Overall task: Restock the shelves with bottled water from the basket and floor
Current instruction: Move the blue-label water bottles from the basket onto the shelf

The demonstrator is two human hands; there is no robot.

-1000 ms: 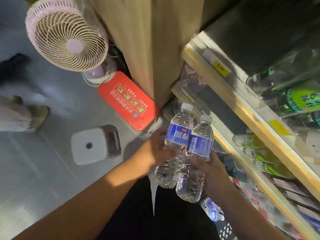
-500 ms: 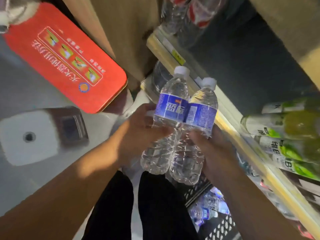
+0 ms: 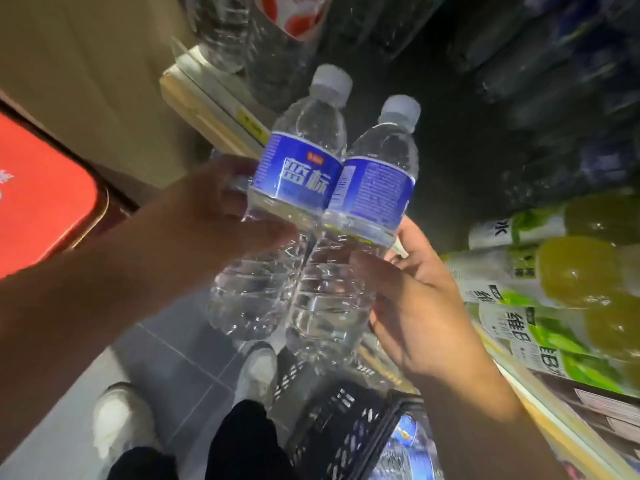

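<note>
Left hand [image 3: 214, 216] wraps the left bottle [image 3: 294, 174] at the lower edge of its blue label, thumb across the front. Right hand [image 3: 415, 299] clamps the right bottle [image 3: 374, 188] just under its label, thumb in front, fingers behind. The two hands are close together, one bottle each. Bottles are side by side with labels touching, white caps up, both slightly tilted, held in the air in front of a dark shelf bay. Shelf edge [image 3: 207, 98] with a yellow tag runs behind the left bottle; clear bottles [image 3: 221, 32] stand on it. Green bottles [image 3: 571, 271] are packed on the shelf at right, near the right hand. Black basket [image 3: 339, 420] sits on the floor [image 3: 166, 358] below the hands, just beside the white shoes [image 3: 121, 424]. There's something blue inside the basket, too blurred to identify. Red sign [image 3: 45, 199] at far left, well apart from the bottles.
</note>
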